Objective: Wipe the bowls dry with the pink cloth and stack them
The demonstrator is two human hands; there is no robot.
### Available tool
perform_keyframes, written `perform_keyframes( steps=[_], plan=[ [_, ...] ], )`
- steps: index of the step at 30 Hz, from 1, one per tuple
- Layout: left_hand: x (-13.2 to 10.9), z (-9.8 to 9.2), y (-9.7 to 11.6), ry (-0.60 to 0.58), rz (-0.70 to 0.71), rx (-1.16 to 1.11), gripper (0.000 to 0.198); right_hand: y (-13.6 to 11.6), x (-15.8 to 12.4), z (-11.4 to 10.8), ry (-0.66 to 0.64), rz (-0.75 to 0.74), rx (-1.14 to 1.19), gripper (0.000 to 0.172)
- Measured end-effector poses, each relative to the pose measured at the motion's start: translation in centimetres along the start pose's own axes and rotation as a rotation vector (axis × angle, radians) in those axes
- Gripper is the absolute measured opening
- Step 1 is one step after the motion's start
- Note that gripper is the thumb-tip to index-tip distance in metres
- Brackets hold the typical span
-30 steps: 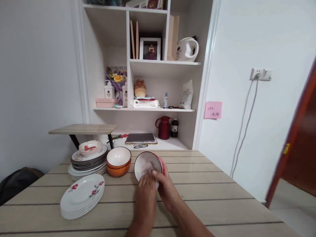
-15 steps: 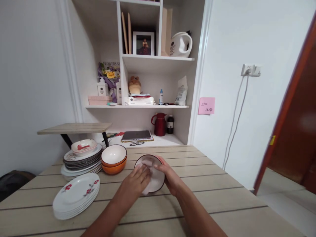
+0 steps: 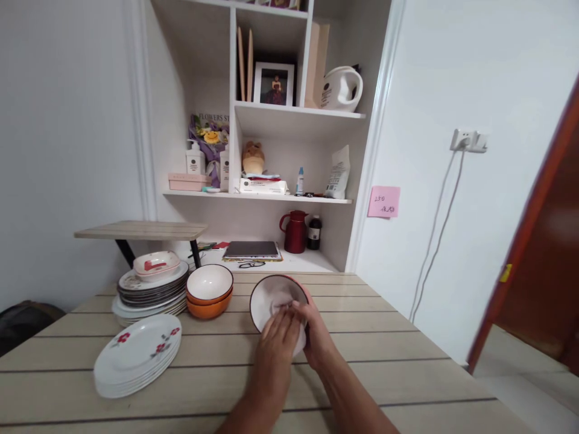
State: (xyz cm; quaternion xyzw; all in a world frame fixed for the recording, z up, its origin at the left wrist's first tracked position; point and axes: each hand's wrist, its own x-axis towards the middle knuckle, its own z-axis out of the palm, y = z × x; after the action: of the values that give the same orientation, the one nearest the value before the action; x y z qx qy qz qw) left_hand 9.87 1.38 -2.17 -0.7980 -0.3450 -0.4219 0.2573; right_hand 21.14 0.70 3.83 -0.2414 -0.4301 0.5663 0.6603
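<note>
A bowl [image 3: 262, 301] with a white inside and a dark rim is tilted toward me above the table. My right hand [image 3: 316, 331] grips its right side, thumb over the rim and the other fingers mostly hidden behind it. Inside the bowl, my left hand [image 3: 281, 337] presses a pale cloth [image 3: 281, 298] against the surface, its fingers close together on top. Part of the cloth hangs over the near rim. To the left stand two stacked orange bowls [image 3: 209, 307] with white insides.
A stack of white plates with red flowers [image 3: 138, 352] lies at the left front of the slatted table [image 3: 384, 361]. Behind it, more stacked plates [image 3: 151, 289] carry a small dish [image 3: 157, 264]. A laptop [image 3: 251, 249], glasses [image 3: 251, 264] and a red jug [image 3: 295, 232] stand beyond the table.
My left hand has moved right with the cloth, from the bowl's left side to its lower right. The bowl is tipped more toward me. The camera view has shifted and tilted slightly.
</note>
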Motion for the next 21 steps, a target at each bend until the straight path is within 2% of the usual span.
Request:
perform_keyframes(
  steps=[4,6,8,10,13,16,18,21],
  plan=[
    [-0.2,-2.3,-4.7,-0.156,0.356,0.101,0.048,-0.7,0.4,0.0,-0.032,0.033,-0.017,0.055],
    [-0.2,-3.0,-6.7,-0.14,0.419,0.181,0.039,-1.0,0.6,0.3,-0.071,0.029,-0.02,0.06],
    [-0.1,-2.9,-7.4,-0.106,0.399,0.236,0.037,-1.1,0.6,0.6,-0.076,0.058,0.03,0.07],
    [0.0,-2.4,-6.6,-0.073,0.323,0.247,0.039,-1.0,0.4,0.9,-0.049,0.097,0.112,0.085],
    [0.5,-1.5,-3.7,-0.037,0.114,0.175,0.044,-0.5,0.0,1.4,-0.041,0.075,0.214,0.101],
    [1.2,-0.5,-1.0,0.034,-0.138,0.014,0.049,0.2,-0.3,2.0,-0.037,0.025,0.244,0.1],
    [1.2,0.1,-0.1,0.058,-0.168,-0.042,0.049,0.5,-0.3,2.0,-0.001,0.015,0.221,0.091],
    [0.2,0.8,-0.4,0.068,-0.031,-0.005,0.048,0.7,-0.1,1.2,0.028,0.041,0.144,0.076]
  ],
)
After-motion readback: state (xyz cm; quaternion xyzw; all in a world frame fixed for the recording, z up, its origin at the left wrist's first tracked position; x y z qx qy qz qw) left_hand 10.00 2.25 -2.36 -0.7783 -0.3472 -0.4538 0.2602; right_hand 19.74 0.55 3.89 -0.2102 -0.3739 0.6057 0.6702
